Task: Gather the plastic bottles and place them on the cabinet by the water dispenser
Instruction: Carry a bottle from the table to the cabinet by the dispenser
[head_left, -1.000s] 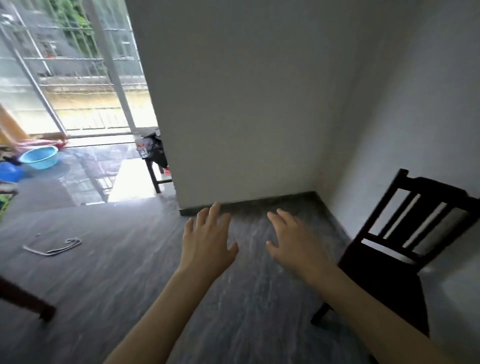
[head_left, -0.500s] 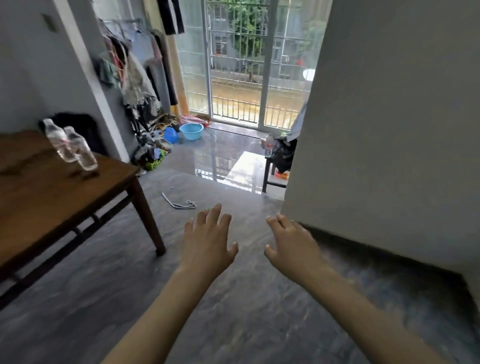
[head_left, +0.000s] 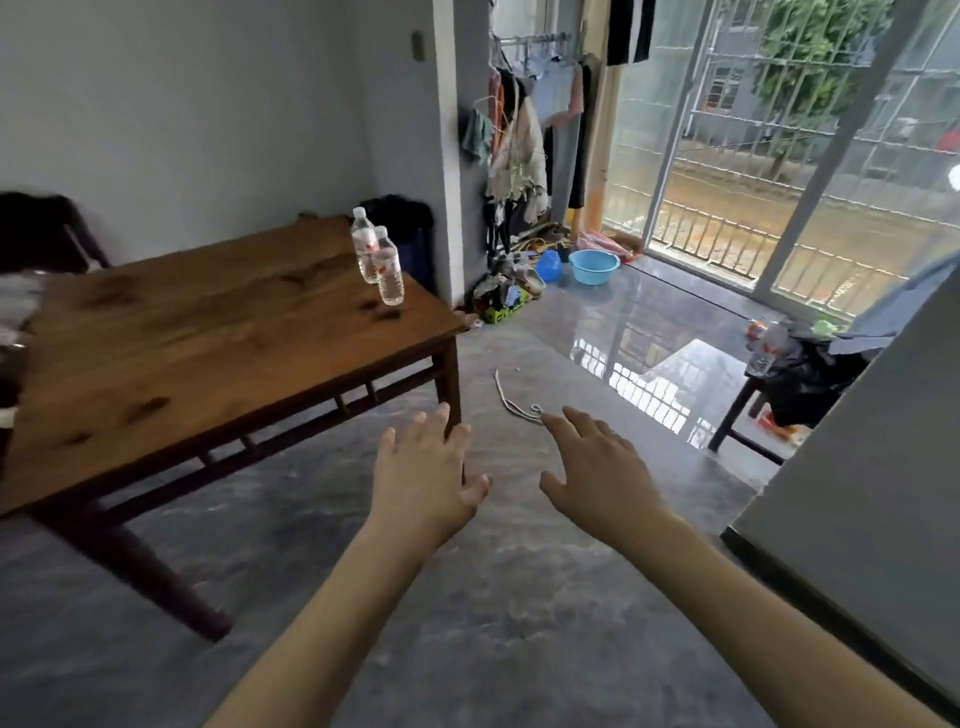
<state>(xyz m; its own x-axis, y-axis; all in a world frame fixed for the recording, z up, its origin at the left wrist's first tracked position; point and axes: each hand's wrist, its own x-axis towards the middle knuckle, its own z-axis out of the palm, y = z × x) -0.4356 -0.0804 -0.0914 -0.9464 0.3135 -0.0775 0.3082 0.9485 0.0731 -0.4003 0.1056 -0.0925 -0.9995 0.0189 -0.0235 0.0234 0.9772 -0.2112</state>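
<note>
- Bottles: two clear plastic bottles stand upright on the wooden tabletop (head_left: 208, 332), near its far right corner. The rear bottle (head_left: 364, 245) and the front bottle (head_left: 388, 267) touch or nearly touch; which, cannot be told. Both carry white caps.
- Labels: each bottle bears a band with red marking. The writing is too small to read.
- Third bottle (head_left: 763, 351): clear plastic, red marking on its label, upright on a dark stool (head_left: 737, 410) at the right, beside a black bag (head_left: 810, 379). Text unreadable.
- Left hand (head_left: 423, 475): held palm down over the floor (head_left: 519, 623), forearm extended forward. Fingers straight and slightly spread, thumb out to the side. It holds nothing and lies in front of the table leg (head_left: 451, 387) in this view.
- Right hand (head_left: 597, 470): palm down, forearm extended forward, near the left hand but apart from it. Fingers relaxed and slightly spread, holding nothing.
- Both hands are well apart from all bottles.
- Surroundings: a blue basin (head_left: 594, 266) sits on the floor by the barred window (head_left: 779, 156); clothes (head_left: 519, 145) hang on a rail; a cord (head_left: 514, 402) lies on the floor.
</note>
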